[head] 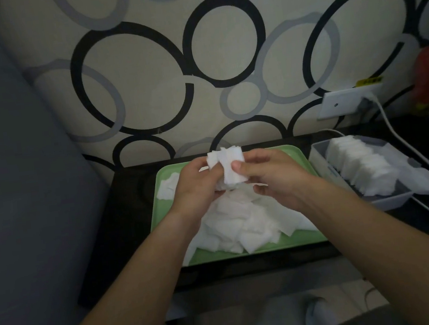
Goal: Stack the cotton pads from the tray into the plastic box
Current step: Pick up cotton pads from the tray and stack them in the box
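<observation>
Both hands are up over the green tray point(285, 244): left hand point(197, 183) and right hand point(272, 179) hold a small bundle of cotton pads point(231, 165) between them, fingers curled round it. A loose pile of pads point(243, 226) lies in the tray at 6 o'clock from the bundle. The plastic box point(321, 160) sits just beside the tray at 3 o'clock, with a row of pads point(360, 168) standing on edge inside. It's all on a dark tabletop point(131, 199).

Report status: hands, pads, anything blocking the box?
Left hand, right hand both grip a pad bunch over tray. Loose pile in tray, row in plastic box. Nothing blocking box.
</observation>
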Available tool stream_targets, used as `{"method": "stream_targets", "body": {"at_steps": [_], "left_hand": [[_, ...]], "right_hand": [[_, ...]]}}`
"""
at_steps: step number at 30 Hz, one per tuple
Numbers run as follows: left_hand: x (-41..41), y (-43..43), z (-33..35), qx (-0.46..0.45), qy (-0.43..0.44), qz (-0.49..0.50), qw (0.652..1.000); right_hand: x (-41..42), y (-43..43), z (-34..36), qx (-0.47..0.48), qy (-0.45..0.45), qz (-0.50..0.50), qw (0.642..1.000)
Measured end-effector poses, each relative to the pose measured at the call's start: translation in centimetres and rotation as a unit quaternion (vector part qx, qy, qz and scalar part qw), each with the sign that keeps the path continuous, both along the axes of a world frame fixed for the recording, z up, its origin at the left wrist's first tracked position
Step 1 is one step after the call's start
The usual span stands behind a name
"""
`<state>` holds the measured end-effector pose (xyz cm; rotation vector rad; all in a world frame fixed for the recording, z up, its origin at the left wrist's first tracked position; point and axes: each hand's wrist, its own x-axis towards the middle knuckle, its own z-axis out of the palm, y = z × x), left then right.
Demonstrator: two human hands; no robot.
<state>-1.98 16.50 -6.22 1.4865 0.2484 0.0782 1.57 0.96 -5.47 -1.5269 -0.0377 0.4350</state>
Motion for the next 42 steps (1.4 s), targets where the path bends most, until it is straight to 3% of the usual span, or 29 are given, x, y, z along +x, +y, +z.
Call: {"method": "stream_targets", "body": {"at_steps": [3, 7, 11, 13, 15, 18, 26, 31, 33, 36, 39, 42], "left_hand": [[0.0, 0.0, 0.2, 0.003, 0.013, -0.016, 1.0], [0.0, 0.1, 0.9, -0.07, 0.057, -0.003, 0.996], [-0.3, 0.5, 0.2, -0.004, 0.004, -0.013, 1.0], [0.0, 0.9, 0.0, 0.005, 0.013, 0.03, 0.999], [0.3, 1.4, -0.3, 0.01, 0.025, 0.054, 0.998], [0.4, 2.2, -0.8, 0.016, 0.033, 0.055, 0.998], [0.3, 2.4, -1.1, -0.005, 0.04, 0.05, 0.998], [0.3, 2.7, -1.1, -0.023, 0.048, 0.047, 0.997], [0.2, 2.7, -1.2, -0.022, 0.046, 0.047, 0.998], [0.3, 2.6, -1.3, -0.012, 0.052, 0.047, 0.997], [0.3, 2.0, -1.3, -0.011, 0.054, 0.036, 0.998], [0.2, 0.8, -1.2, -0.011, 0.045, 0.014, 0.999]], "right_hand": [[-0.2, 0.4, 0.0, -0.033, -0.026, -0.017, 0.999], [-0.2, 0.5, 0.1, -0.09, -0.091, -0.026, 0.991], [0.5, 0.4, -0.6, -0.169, -0.152, -0.008, 0.974], [1.0, -0.3, -1.3, -0.23, -0.208, 0.025, 0.95], [1.6, -1.4, -2.1, -0.329, -0.27, 0.1, 0.899], [1.8, -2.1, -3.0, -0.459, -0.261, 0.214, 0.822], [1.7, -1.6, -2.9, -0.494, -0.298, 0.228, 0.784], [1.8, -1.6, -2.8, -0.455, -0.31, 0.175, 0.816], [1.7, -1.9, -2.3, -0.404, -0.302, 0.123, 0.854], [1.3, -2.2, -1.1, -0.282, -0.249, 0.022, 0.926], [0.8, -1.9, 0.5, -0.074, -0.126, 0.009, 0.989], [0.2, -1.7, 1.0, 0.06, -0.027, 0.073, 0.995]]}}
